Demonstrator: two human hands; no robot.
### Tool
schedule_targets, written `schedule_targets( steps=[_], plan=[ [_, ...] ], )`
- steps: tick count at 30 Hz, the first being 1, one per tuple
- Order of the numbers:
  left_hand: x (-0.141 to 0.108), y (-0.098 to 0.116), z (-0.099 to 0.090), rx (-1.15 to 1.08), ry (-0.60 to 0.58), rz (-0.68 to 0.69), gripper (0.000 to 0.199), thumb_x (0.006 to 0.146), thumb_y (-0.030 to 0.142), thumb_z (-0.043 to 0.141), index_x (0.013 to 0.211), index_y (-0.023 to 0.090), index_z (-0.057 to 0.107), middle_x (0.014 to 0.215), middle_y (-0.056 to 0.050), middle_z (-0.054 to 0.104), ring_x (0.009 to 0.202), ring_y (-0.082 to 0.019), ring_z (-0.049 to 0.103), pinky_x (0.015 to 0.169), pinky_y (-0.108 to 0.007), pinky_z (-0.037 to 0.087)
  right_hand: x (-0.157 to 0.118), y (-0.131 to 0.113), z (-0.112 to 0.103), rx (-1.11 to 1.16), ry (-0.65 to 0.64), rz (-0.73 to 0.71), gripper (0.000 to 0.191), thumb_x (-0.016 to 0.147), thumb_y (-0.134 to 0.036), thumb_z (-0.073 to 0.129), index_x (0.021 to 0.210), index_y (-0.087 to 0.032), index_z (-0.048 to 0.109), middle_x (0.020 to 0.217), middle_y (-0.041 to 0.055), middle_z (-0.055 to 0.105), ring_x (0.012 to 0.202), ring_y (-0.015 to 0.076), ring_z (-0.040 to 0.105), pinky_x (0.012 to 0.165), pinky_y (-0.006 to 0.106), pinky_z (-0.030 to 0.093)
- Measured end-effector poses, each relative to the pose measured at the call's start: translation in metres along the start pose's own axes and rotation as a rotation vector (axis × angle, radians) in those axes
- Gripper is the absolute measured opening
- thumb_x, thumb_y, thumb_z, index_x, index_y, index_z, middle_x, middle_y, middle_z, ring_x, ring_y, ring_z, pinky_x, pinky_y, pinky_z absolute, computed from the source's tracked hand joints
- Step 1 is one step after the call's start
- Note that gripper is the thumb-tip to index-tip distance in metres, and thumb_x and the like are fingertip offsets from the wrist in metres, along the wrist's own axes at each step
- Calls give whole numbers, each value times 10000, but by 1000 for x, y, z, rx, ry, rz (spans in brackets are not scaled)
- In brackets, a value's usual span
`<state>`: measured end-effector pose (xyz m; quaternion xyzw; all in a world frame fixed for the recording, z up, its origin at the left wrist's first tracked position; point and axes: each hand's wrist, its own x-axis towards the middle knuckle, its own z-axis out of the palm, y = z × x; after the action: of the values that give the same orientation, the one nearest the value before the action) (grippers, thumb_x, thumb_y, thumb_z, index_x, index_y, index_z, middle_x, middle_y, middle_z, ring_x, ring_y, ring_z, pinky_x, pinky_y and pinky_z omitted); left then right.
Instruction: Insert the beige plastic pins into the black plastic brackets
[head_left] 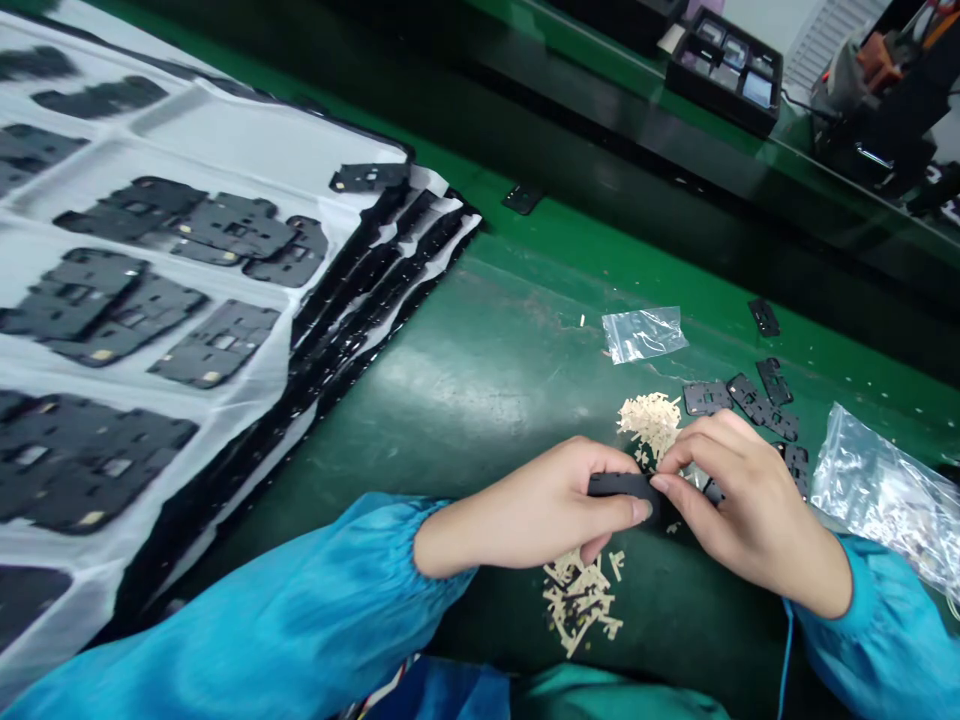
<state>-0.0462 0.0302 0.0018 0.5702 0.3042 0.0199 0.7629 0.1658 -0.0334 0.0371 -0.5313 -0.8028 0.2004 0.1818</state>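
Note:
My left hand (pixel 551 508) is closed around a flat black plastic part (pixel 621 485), held edge-on above the table with the thumb along its near side. At the right end of that part, my right hand (pixel 739 505) has its thumb and forefinger pinched together. What sits between those fingertips is too small to make out. Just beyond the hands lies a heap of small cream-coloured pieces (pixel 651 420). A looser pile of cream strips (pixel 581 605) is on the near side, below my left hand. Several black plastic parts (pixel 706 398) lie behind my right hand.
On the left, a stack of white-lined trays (pixel 247 415) holds many black parts (pixel 217 340) in compartments. A small clear bag (pixel 645 334) lies on the green table (pixel 450 380). A larger clear bag (pixel 885 500) is at the right. A black box (pixel 724 75) stands on the back shelf.

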Motion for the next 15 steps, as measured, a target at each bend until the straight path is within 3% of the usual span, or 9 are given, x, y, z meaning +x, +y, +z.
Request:
schedule_targets(
  steps=[3,6,10,15],
  plan=[
    [-1,1,0,-53,10,26,328,915,414,625,695,181,554,506,52,576,458,-87,478,491,-207,369,-9,4,6,-217,136,-211,105,950,-125,648,1016,-207,644,931,82,722,814,241,592,699,397,502],
    [-2,3,0,-93,3,30,321,919,406,622,699,180,564,501,53,573,453,-87,477,483,-207,363,-15,10,10,-314,181,-332,213,921,-99,673,1094,-220,644,962,81,746,805,242,606,712,410,521],
    [-2,3,0,-101,-1,30,305,905,386,631,690,180,565,485,54,564,449,-91,481,480,-209,367,-14,13,9,-311,197,-326,214,915,-160,727,1098,-233,644,942,70,754,787,234,610,694,406,530],
    [-3,3,1,-85,-24,21,279,902,383,625,720,176,582,487,55,563,453,-90,466,487,-214,349,-7,7,1,-153,182,-229,215,921,-227,752,1096,-212,627,936,80,720,810,224,613,674,389,512]
  ],
)
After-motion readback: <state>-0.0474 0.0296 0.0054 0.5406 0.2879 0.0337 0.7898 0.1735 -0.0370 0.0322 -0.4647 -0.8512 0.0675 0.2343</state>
